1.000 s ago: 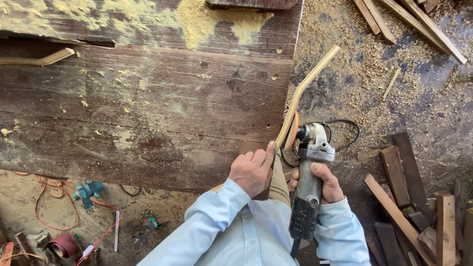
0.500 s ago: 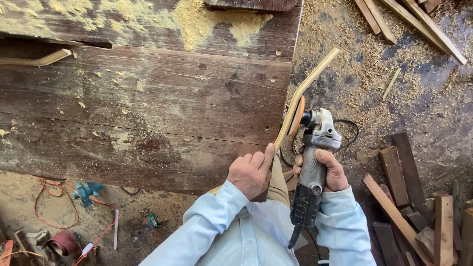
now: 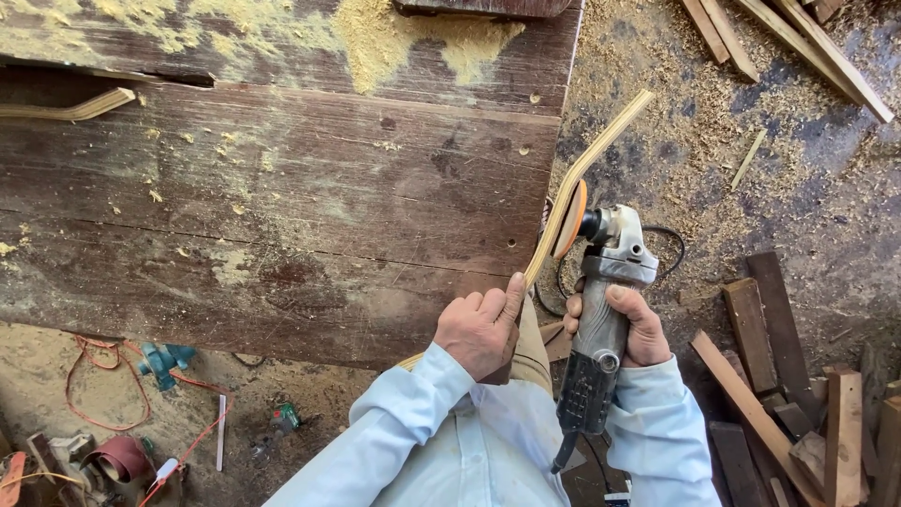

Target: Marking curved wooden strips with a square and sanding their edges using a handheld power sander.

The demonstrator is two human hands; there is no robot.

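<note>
— Curved wooden strip (image 3: 587, 174): pale, thin, bent, running up past the right edge of the dark plank desk (image 3: 282, 207), upper end out over the sawdust-covered floor (image 3: 676, 160).
— Held how?
— Lower end pinched in the left hand (image 3: 481, 329), fingers (image 3: 511, 289) closed around the strip just below the desk corner.
— And the other side?
— Right hand (image 3: 629, 329) wrapped tight around the grey body of an angle grinder (image 3: 605, 300), orange sanding disc (image 3: 570, 219) pressed flat against the strip's edge, about midway along.
— Cable?
— Black cord (image 3: 666, 249) looping behind the grinder head.
— Anything else on the desk?
— Heaps of sawdust (image 3: 385, 42) along the far edge, plus a second bent strip (image 3: 70, 108) at far left.
— Around the floor?
— Wood offcuts (image 3: 779, 376) stacked at right, long slats (image 3: 807, 47) at top right, red cord (image 3: 94, 376) and small tools at lower left.
</note>
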